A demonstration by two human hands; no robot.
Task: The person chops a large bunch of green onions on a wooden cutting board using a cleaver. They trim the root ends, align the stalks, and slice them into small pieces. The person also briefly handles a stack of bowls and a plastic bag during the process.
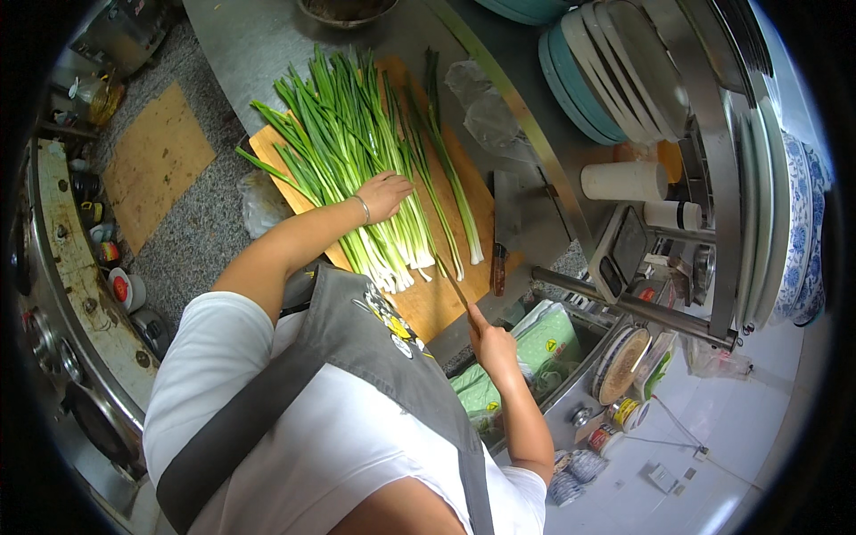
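A large bunch of green onions (334, 140) lies across a wooden cutting board (418, 314), with the white root ends towards me. My left hand (386, 195), with a bangle at the wrist, is laid over the stalks and grips them from above. In my right hand (493, 346) is a knife (453, 284), its thin blade reaching over the board beside the white ends. A few loose green onions (455, 180) lie apart on the board's right side. Just right of the board rests a cleaver (506, 210) with a wooden handle.
The steel counter (234, 47) holds a metal bowl (348, 12) at the far end and a clear plastic bag (491, 114). Stacked plates (608, 73) stand on the right rack. Below it, an open drawer (588, 354) contains green packages (552, 334). A stove edge (73, 254) runs along the left.
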